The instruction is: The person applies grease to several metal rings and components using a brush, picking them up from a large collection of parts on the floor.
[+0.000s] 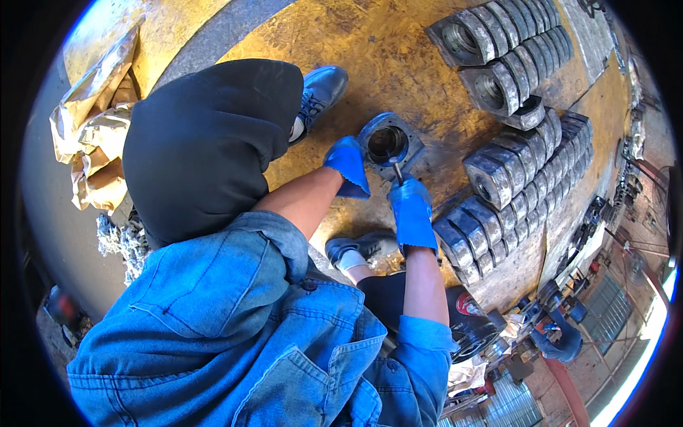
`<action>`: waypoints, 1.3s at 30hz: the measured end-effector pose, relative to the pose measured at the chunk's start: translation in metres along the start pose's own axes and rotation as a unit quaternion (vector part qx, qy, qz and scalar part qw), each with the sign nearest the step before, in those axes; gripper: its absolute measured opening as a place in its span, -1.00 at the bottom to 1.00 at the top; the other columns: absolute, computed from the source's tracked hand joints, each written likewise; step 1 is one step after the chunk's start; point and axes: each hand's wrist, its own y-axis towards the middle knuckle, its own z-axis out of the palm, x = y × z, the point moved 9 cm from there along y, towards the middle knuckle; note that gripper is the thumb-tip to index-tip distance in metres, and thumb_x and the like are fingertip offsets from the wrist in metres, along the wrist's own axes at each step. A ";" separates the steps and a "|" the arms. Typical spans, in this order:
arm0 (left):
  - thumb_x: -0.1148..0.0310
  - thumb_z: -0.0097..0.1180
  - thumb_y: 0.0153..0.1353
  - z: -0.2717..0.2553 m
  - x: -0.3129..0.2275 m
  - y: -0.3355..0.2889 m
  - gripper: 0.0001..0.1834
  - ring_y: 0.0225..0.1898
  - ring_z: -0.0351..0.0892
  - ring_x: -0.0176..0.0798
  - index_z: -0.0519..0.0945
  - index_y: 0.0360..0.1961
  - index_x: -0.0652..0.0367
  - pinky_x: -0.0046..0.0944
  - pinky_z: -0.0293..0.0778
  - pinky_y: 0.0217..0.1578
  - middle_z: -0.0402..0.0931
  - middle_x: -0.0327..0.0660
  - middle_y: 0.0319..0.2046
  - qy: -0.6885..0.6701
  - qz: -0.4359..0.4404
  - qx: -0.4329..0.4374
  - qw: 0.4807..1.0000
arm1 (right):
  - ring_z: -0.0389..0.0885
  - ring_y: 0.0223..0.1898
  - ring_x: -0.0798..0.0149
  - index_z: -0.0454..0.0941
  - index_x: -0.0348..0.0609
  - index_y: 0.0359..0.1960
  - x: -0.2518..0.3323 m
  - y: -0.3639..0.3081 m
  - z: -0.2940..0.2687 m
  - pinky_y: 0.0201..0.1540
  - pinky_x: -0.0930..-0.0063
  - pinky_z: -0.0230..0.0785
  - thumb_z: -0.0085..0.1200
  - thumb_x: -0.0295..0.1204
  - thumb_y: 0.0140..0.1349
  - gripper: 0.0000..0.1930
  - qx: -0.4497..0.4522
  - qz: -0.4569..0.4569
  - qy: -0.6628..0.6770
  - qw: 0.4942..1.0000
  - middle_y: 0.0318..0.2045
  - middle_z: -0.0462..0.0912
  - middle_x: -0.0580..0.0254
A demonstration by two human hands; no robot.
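A round metal housing with a square flange (414, 151) lies on the yellow worn floor, its dark bore facing up. My left hand (346, 161), in a blue glove, rests against the near left side of the housing; its fingers are mostly hidden by the glove cuff and the housing. My right hand (410, 196), also gloved in blue, is closed around a slim metal-shafted tool (398, 173). The tool's tip meets the near edge of the housing's rim. Its handle is covered by the glove, so its exact kind does not show.
Rows of similar thick metal blocks (491, 171) stand stacked to the right, with more bored blocks (498, 89) behind. My shoes (324, 92) flank the housing. Crumpled brown paper (99, 128) lies at the left. Machine parts and a seated-looking blue shape (558, 341) are farther right.
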 end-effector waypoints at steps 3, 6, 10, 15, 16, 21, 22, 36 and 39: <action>0.23 0.35 -0.13 0.003 -0.003 0.000 -0.59 -0.18 0.59 0.22 0.65 -0.25 0.26 -0.06 0.51 -0.17 0.60 0.16 -0.29 0.027 0.045 0.000 0.999 | 0.63 -0.51 0.24 0.60 -0.31 -0.13 -0.008 -0.007 0.011 -0.46 0.37 0.40 -0.04 -0.35 0.30 -0.71 0.053 0.102 0.240 0.964 -0.46 0.70 0.04; 0.30 0.23 0.06 0.013 0.022 0.008 -0.73 -0.23 0.60 0.16 0.62 -0.29 0.28 -0.03 0.48 -0.23 0.59 0.17 -0.35 -0.071 -0.035 -0.018 0.997 | 0.57 -0.55 0.35 0.60 -0.28 -0.12 -0.016 -0.009 0.013 -0.52 0.49 0.32 -0.04 -0.35 0.32 -0.72 0.076 0.139 0.386 0.909 -0.47 0.70 0.14; 0.31 0.25 0.08 0.031 0.052 0.020 -0.76 -0.29 0.60 0.06 0.59 -0.35 0.28 -0.02 0.45 -0.29 0.58 0.14 -0.40 -0.156 -0.095 -0.040 0.982 | 0.54 -0.57 0.41 0.63 -0.22 -0.11 -0.037 -0.008 0.019 -0.57 0.57 0.24 -0.05 -0.37 0.32 -0.74 0.086 0.225 0.549 0.800 -0.44 0.71 0.17; 0.31 0.23 0.14 0.035 0.047 0.023 -0.77 -0.32 0.58 0.03 0.57 -0.35 0.29 -0.04 0.44 -0.30 0.57 0.11 -0.42 -0.126 -0.045 -0.010 0.991 | 0.51 -0.55 0.44 0.65 -0.13 -0.02 -0.040 -0.006 0.014 -0.50 0.57 0.29 0.06 -0.29 0.31 -0.70 0.024 0.213 0.578 0.787 -0.40 0.69 0.19; 0.31 0.22 0.16 0.031 0.045 0.021 -0.78 -0.32 0.57 0.03 0.57 -0.35 0.29 -0.05 0.43 -0.30 0.57 0.11 -0.42 -0.133 -0.051 -0.014 0.990 | 0.53 -0.53 0.43 0.65 -0.12 -0.03 -0.037 -0.006 0.010 -0.49 0.57 0.30 0.06 -0.28 0.31 -0.70 0.009 0.203 0.576 0.792 -0.40 0.69 0.19; 0.34 0.18 0.19 0.016 0.034 0.010 -0.82 -0.31 0.55 -0.03 0.57 -0.34 0.27 -0.07 0.42 -0.29 0.57 0.10 -0.40 -0.149 -0.071 -0.026 0.986 | 0.66 -0.44 0.33 0.64 -0.21 -0.16 -0.013 0.006 -0.011 -0.42 0.51 0.40 -0.06 -0.33 0.32 -0.73 -0.014 0.140 0.502 0.854 -0.37 0.72 0.15; 0.35 0.17 0.19 0.013 0.032 0.009 -0.82 -0.32 0.54 -0.05 0.57 -0.33 0.27 -0.07 0.41 -0.29 0.57 0.09 -0.39 -0.138 -0.064 -0.027 0.988 | 0.66 -0.45 0.31 0.64 -0.22 -0.19 -0.016 0.008 -0.013 -0.42 0.50 0.41 -0.08 -0.35 0.32 -0.73 -0.027 0.161 0.484 0.860 -0.38 0.71 0.13; 0.36 0.18 0.21 0.018 0.035 0.009 -0.82 -0.42 0.44 -0.24 0.60 -0.35 0.30 -0.12 0.35 -0.41 0.55 -0.10 -0.46 -0.248 -0.094 0.001 0.964 | 0.71 -0.30 0.13 0.60 -0.27 -0.07 0.034 0.047 -0.029 -0.26 0.21 0.49 0.00 -0.27 0.30 -0.67 -0.068 -0.036 0.085 0.993 -0.33 0.72 0.07; 0.35 0.18 0.18 0.029 0.046 0.016 -0.80 -0.33 0.55 -0.08 0.63 -0.30 0.29 -0.07 0.42 -0.32 0.60 0.04 -0.40 -0.260 -0.111 0.010 0.959 | 0.67 -0.23 0.12 0.57 -0.17 0.05 0.041 0.041 -0.026 -0.15 0.17 0.47 0.04 -0.21 0.32 -0.62 -0.015 -0.072 0.021 0.997 -0.20 0.71 0.11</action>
